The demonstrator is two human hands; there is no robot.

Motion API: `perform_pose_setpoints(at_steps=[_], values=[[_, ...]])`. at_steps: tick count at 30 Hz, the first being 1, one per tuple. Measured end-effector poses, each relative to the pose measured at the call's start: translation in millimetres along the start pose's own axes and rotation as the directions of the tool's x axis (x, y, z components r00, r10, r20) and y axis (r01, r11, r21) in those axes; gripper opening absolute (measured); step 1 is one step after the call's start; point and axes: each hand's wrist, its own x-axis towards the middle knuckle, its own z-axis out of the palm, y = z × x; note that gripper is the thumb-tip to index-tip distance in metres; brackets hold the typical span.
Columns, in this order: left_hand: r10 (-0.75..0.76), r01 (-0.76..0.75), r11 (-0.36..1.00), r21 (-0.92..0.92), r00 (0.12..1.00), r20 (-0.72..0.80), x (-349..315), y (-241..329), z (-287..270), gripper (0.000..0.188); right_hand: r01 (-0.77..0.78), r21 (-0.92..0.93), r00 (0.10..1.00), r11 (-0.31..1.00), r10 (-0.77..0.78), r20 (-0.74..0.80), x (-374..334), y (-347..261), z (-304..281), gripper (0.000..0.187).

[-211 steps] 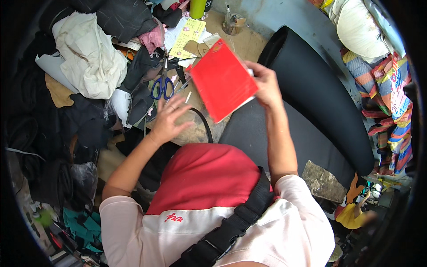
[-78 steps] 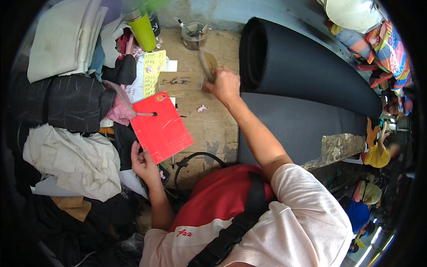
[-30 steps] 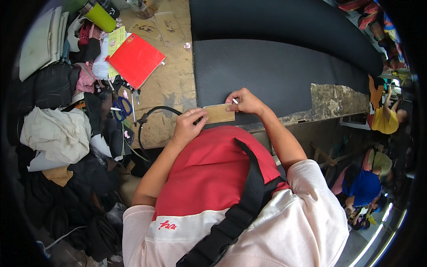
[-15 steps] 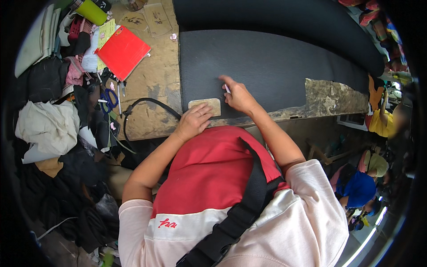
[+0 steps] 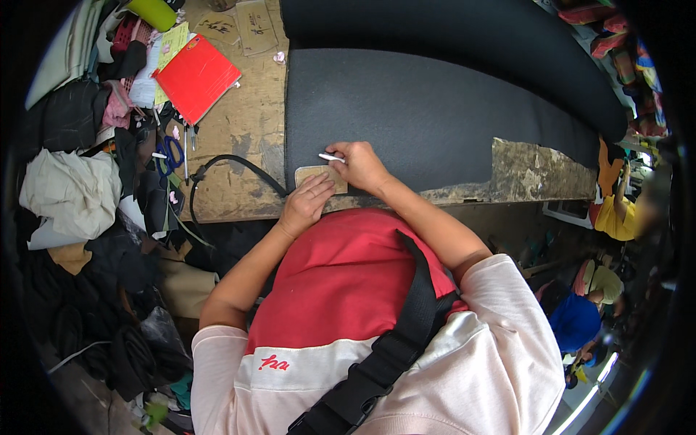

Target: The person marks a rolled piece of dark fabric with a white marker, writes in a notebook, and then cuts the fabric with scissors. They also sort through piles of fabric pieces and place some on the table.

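Observation:
My left hand (image 5: 306, 201) lies with its fingers flat on a small tan rectangular card with rounded corners (image 5: 310, 172), holding it down against the black sheet material (image 5: 406, 109). In my right hand (image 5: 362, 168) a slim white pen (image 5: 330, 157) is pinched between thumb and fingers. The pen lies just above the card's upper edge, over the black sheet; whether its tip touches is too small to tell. Part of the card is covered by both hands.
A thick black roll (image 5: 449, 36) runs along the table's far side. On the wooden table (image 5: 246, 130) at left are a red booklet (image 5: 198, 80), blue-handled scissors (image 5: 171, 154) and a black strap (image 5: 239, 159). Fabric scraps (image 5: 69, 192) pile up farther left. A person in yellow (image 5: 618, 216) is at right.
My right hand has moved left and toward me, bringing the white pen from the open sheet to the card's upper edge. My left hand stays on the card.

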Motion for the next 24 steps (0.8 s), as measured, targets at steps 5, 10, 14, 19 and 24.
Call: perform_pose_setpoints(at_steps=[5, 10, 14, 19, 24], values=[[-0.025, 0.025, 1.0, 0.015, 0.999, -0.03, -3, -2, 4, 0.023, 0.228, -0.126, 0.974, 0.965, -0.225, 0.04, 10, -9, 17, 0.016], [-0.049, 0.048, 0.998, -0.028, 0.997, -0.051, -6, -5, 5, 0.027, 0.284, -0.203, 0.957, 0.937, -0.263, 0.124, 19, -15, 36, 0.015], [-0.08, 0.079, 0.992, -0.097, 0.997, -0.006, -7, -8, 3, 0.026, 0.288, -0.303, 0.947, 0.908, -0.224, 0.23, 24, -22, 38, 0.014], [-0.014, 0.013, 0.999, -0.031, 1.0, -0.006, -4, -9, 2, 0.024, 0.214, -0.418, 0.968, 0.883, -0.136, 0.21, 6, -14, 10, 0.015], [-0.013, 0.014, 0.999, -0.049, 1.0, 0.014, -2, -7, 1, 0.022, 0.058, -0.509, 0.991, 0.859, 0.014, 0.137, -37, -4, 2, 0.014]])
